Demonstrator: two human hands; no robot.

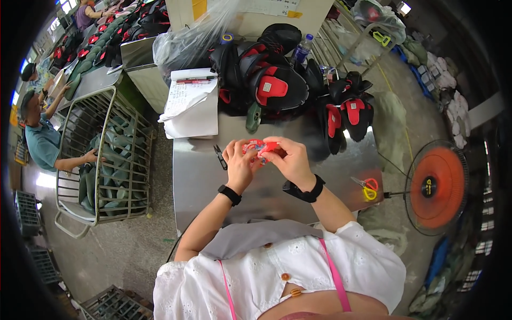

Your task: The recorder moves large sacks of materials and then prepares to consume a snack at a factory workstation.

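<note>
Above the metal table [202, 186], my left hand [239, 164] and my right hand [293, 162] meet at a small red packet-like thing [256, 144] with white and blue patches. The fingers of both are closed on it, and they hide much of it, so its exact kind is unclear. Thread snips [220, 157] with black handles lie just left of my left hand. Beyond my hands are piled black shoe uppers with red tongues [273, 88], and a green shoe last [253, 118] pokes out at the near side. More black and red uppers [354, 111] sit at the far right.
Scissors [368, 188] with yellow and red handles rest at the table's right edge, beside a red-bladed fan [434, 186]. Written papers [189, 106] with pens lie far left. A bottle [303, 49] stands behind the uppers. Leftward, a co-worker [41, 136] reaches into a cage cart [101, 213] of green lasts.
</note>
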